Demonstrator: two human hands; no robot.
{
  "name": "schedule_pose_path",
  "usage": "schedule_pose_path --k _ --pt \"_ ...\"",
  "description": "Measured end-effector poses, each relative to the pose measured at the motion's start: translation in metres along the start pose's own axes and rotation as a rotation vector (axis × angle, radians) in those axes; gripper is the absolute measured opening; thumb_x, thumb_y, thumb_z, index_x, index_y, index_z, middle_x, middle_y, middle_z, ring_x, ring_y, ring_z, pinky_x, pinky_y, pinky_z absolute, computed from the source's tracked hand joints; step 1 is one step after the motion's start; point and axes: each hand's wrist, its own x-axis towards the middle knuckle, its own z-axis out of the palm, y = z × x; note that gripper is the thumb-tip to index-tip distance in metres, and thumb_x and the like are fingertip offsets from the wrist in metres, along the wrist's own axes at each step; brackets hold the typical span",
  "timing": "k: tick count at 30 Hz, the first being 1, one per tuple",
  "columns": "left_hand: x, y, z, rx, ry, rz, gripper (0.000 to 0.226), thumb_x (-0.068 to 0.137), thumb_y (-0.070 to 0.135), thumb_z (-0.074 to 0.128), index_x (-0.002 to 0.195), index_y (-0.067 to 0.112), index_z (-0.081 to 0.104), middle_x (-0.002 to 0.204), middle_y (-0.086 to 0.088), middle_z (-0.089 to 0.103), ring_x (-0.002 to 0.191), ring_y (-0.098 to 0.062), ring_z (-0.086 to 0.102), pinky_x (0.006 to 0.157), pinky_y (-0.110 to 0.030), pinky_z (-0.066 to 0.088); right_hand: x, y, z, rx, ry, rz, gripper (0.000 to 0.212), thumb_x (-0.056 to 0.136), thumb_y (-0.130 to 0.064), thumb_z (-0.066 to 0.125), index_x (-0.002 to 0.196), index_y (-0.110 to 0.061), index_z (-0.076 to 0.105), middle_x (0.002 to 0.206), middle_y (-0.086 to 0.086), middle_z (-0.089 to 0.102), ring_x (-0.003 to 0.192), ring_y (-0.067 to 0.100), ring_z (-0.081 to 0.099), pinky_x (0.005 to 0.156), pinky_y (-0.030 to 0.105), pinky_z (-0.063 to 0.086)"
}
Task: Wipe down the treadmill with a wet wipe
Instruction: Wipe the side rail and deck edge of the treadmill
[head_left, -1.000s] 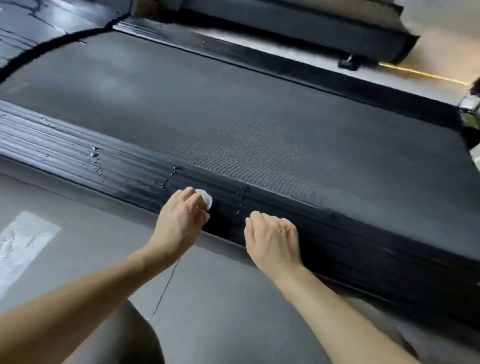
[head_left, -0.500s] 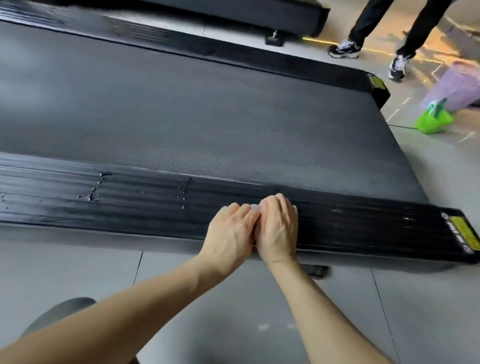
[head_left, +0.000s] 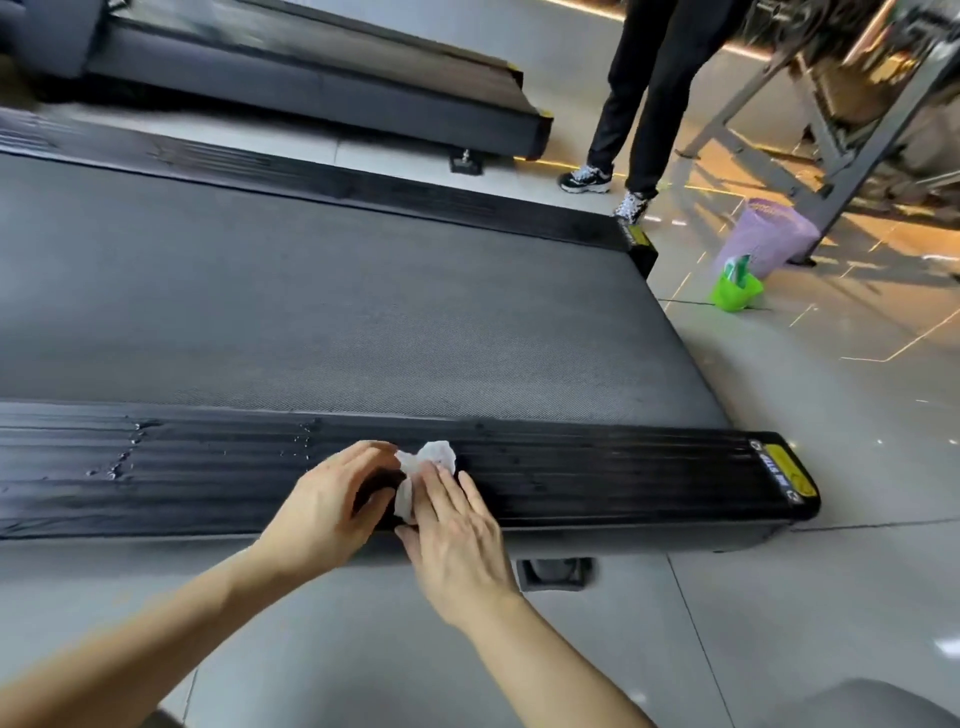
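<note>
Wipe: white wet wipe (head_left: 426, 465), crumpled, lying on the near side rail (head_left: 597, 478) of the treadmill (head_left: 337, 322), roughly mid-rail, between the two hands.
R hand: right hand (head_left: 457, 535) flat on the rail, fingers straight, tips pinning the wipe's near edge. Not curled round it.
L hand: left hand (head_left: 327, 504) just beside it, fingers loosely bent, nothing clearly gripped; looks to be touching the wipe's left edge, can't tell for sure.
Step, best guess: spreading the wad out before the next pass.
Do it well: flatten it fully, palm on top, then long even strokes along the grooves twd the yellow-label end (head_left: 784, 470); press enough to reach into the ribs.
Rail: glossy black plastic, lengthwise ridges, water beads (head_left: 124, 457) and streaks on the left stretch; right stretch shows fewer drops.
Belt: matte dark grey, fine woven-look texture, flat.
Wipe feel: thin, soft, damp, likely bunches easily.
</note>
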Motion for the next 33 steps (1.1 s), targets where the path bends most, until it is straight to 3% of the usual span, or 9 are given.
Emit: schedule_pose_path --k 3,6,8,10,13,16,20,29,33 --pt "0.012 -0.009 -0.008 0.408 -0.190 0.078 0.076 0.072 0.076 0.063 0.120 0.018 0.072 0.136 -0.002 0.063 0.120 -0.025 0.062 0.101 -0.040 0.048 -0.011 0.031 -0.011 -0.091 -0.025 0.114 0.066 0.102 -0.050 0.029 0.144 -0.006 0.053 0.155 0.010 0.047 0.143 0.024 0.045 0.121 0.042 0.032" --pt "0.021 -0.013 -0.017 0.656 -0.352 0.092 0.110 0.048 0.090 0.062 0.125 0.013 0.072 0.138 -0.011 0.063 0.125 -0.031 0.059 0.106 -0.045 0.040 -0.031 0.077 -0.027 -0.099 0.027 0.233 0.058 0.099 -0.056 0.031 0.129 -0.011 0.055 0.150 0.000 0.048 0.135 0.021 0.046 0.118 0.038 0.032" --pt "0.026 -0.016 -0.023 0.718 -0.388 0.085 0.117 0.038 0.092 0.064 0.121 0.010 0.074 0.131 -0.011 0.066 0.120 -0.032 0.062 0.104 -0.044 0.039 -0.045 0.107 -0.039 -0.166 -0.007 0.370 0.066 0.097 -0.062 0.023 0.122 -0.013 0.058 0.137 0.001 0.057 0.127 0.022 0.051 0.116 0.037 0.034" --pt "0.029 -0.016 -0.029 0.728 -0.420 0.059 0.120 0.036 0.096 0.058 0.118 0.010 0.075 0.126 -0.010 0.068 0.114 -0.031 0.065 0.098 -0.045 0.047 -0.059 0.137 -0.046 -0.248 -0.116 0.522 0.088 0.095 -0.068 0.008 0.139 -0.006 0.053 0.143 0.009 0.055 0.136 0.025 0.046 0.122 0.037 0.026" --pt "0.028 -0.017 -0.038 0.718 -0.432 0.028 0.118 0.035 0.097 0.054 0.113 0.010 0.076 0.123 -0.011 0.069 0.108 -0.032 0.067 0.090 -0.044 0.055 -0.069 0.166 -0.050 -0.242 -0.231 0.795 0.116 0.081 -0.077 -0.014 0.155 0.001 0.029 0.161 0.020 0.034 0.150 0.031 0.029 0.125 0.042 0.017" --pt "0.017 -0.025 -0.047 0.742 -0.386 0.026 0.114 0.032 0.087 0.077 0.115 0.008 0.075 0.123 -0.014 0.069 0.108 -0.034 0.069 0.088 -0.045 0.058 -0.059 0.150 -0.046 -0.131 -0.270 0.920 0.129 0.070 -0.082 -0.021 0.159 0.006 0.010 0.167 0.026 0.014 0.155 0.035 0.012 0.127 0.045 0.009" --pt "-0.009 -0.036 -0.055 0.725 -0.351 -0.047 0.116 0.027 0.072 0.092 0.121 0.007 0.072 0.127 -0.017 0.067 0.113 -0.037 0.066 0.092 -0.049 0.057 -0.034 0.068 -0.033 -0.081 -0.227 0.665 0.124 0.078 -0.086 -0.012 0.159 0.006 0.008 0.167 0.026 0.006 0.157 0.036 0.003 0.128 0.045 0.003" --pt "-0.037 -0.050 -0.056 0.653 -0.213 -0.173 0.113 0.042 0.056 0.097 0.134 0.000 0.062 0.139 -0.019 0.059 0.128 -0.039 0.057 0.105 -0.051 0.042 0.037 -0.086 -0.005 -0.042 -0.141 0.019 0.092 0.096 -0.065 0.031 0.154 0.006 0.030 0.163 0.026 0.027 0.153 0.038 0.022 0.125 0.051 0.017" --pt "-0.041 -0.059 -0.054 0.689 -0.200 -0.161 0.120 0.044 0.066 0.092 0.135 -0.005 0.060 0.144 -0.023 0.056 0.134 -0.040 0.053 0.112 -0.055 0.036 0.042 -0.067 -0.013 -0.062 -0.165 0.016 0.098 0.093 -0.071 0.009 0.159 0.001 0.021 0.167 0.020 0.017 0.157 0.030 0.012 0.127 0.052 0.007"
